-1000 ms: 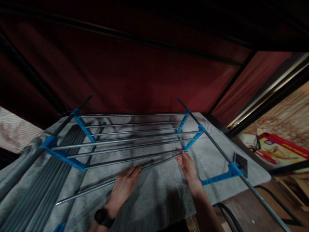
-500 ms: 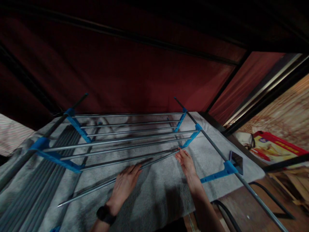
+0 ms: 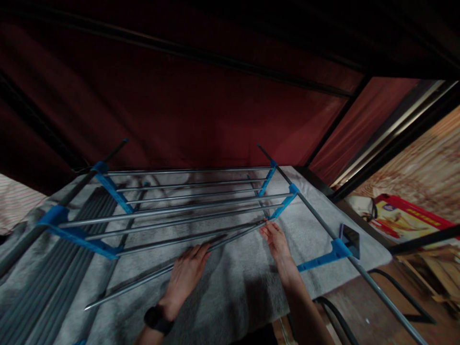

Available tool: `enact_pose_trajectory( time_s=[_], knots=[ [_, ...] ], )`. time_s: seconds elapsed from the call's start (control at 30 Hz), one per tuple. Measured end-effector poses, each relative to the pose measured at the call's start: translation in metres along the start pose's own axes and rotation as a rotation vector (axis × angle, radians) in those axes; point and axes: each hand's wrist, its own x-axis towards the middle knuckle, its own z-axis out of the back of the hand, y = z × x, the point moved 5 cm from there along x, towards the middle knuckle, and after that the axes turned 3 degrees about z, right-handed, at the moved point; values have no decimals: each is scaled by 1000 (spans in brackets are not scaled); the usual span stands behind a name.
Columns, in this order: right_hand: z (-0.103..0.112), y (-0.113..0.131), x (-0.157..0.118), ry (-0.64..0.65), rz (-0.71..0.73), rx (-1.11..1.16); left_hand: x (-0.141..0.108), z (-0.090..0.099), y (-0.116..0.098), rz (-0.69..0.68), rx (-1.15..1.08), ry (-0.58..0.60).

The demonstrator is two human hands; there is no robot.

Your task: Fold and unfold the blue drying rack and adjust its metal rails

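My left hand (image 3: 189, 269), with a dark watch on the wrist, is wrapped over the middle of a loose grey metal rod (image 3: 143, 279). The rod slants from the lower left up to my right hand (image 3: 275, 238), whose fingers pinch its far end beside the tip of a blue bracket (image 3: 283, 207). Behind the hands stands a rack frame of grey rods joined by blue plastic brackets, with another blue bracket (image 3: 66, 227) on its left side. A further blue bracket (image 3: 325, 258) on the right upright has no rods in it.
Several grey rods (image 3: 46, 273) lie bundled at the left on the grey cloth (image 3: 230, 287). A phone (image 3: 350, 241) rests near the cloth's right edge. Beyond it are a red and yellow package (image 3: 409, 220) and a wooden crate. A dark red panel (image 3: 201, 110) stands behind the rack.
The view has shifted slightly, so the rack's left side appears a little farther left. Both hands keep their places on the rod.
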Motion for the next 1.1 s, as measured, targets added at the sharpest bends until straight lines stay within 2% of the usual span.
enact_pose_trajectory(
  time_s=[0.2,0.73,1.1],
  knots=[
    [-1,3,5,1,4,-17,6,0,-2,3,25,19],
    [-3,6,18,6,40,-81,17,0,-6,-25,28,-30],
    [0,7,18,8,65,-150,22,1,-6,-7,55,12]
  ],
)
